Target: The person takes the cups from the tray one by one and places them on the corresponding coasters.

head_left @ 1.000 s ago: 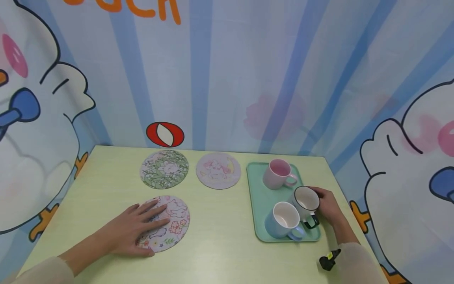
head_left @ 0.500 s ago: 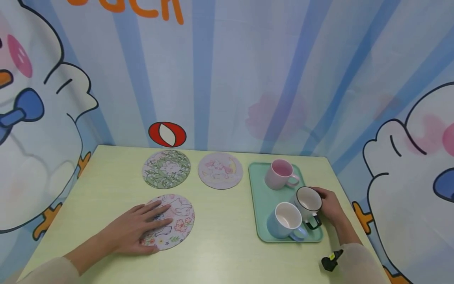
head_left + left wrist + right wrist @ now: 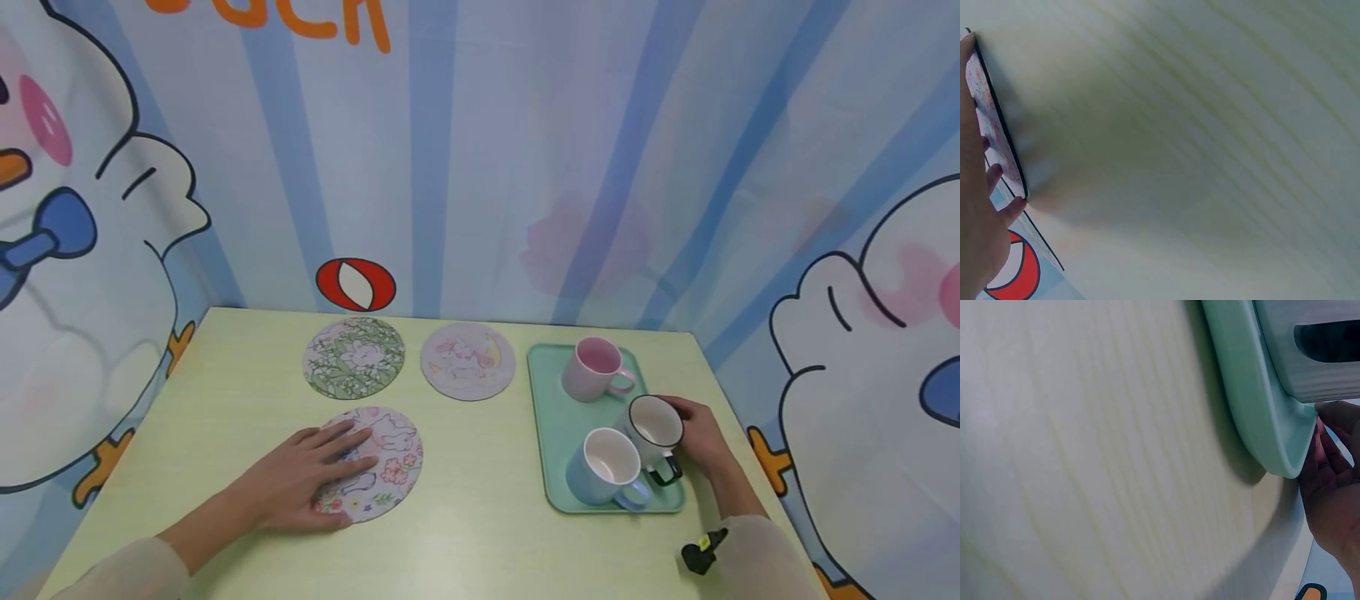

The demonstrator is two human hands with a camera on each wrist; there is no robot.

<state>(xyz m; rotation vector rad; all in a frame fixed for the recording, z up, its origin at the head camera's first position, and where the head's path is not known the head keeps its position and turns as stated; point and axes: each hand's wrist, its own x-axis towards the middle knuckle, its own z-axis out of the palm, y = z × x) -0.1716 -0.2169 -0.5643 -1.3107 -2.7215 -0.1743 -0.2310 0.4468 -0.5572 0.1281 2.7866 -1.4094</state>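
Note:
My left hand [image 3: 303, 479] lies with spread fingers on a round pink placemat [image 3: 401, 467] printed with flowers and animals; in the left wrist view its fingertips reach the placemat's dark edge [image 3: 1007, 137]. At the right, my right hand [image 3: 702, 433] is at the right rim of a green tray [image 3: 551, 417], beside a white mug [image 3: 656, 421] with a black rim, which partly hides it. The right wrist view shows thumb and fingers [image 3: 1329, 465] bent about the tray rim, close to the mug's base. Also on the tray are a blue mug [image 3: 596, 483] and a pink mug [image 3: 585, 379].
Two more round placemats, a green floral one [image 3: 352, 358] and a pale pink one [image 3: 468, 362], lie towards the back of the table [image 3: 480, 550]. A printed curtain [image 3: 480, 167] hangs behind. A black device [image 3: 701, 554] sits by the right sleeve.
My left hand and the flowered placemat under it have slid a little to the right and slightly away from me. The right hand, tray and mugs have stayed put.

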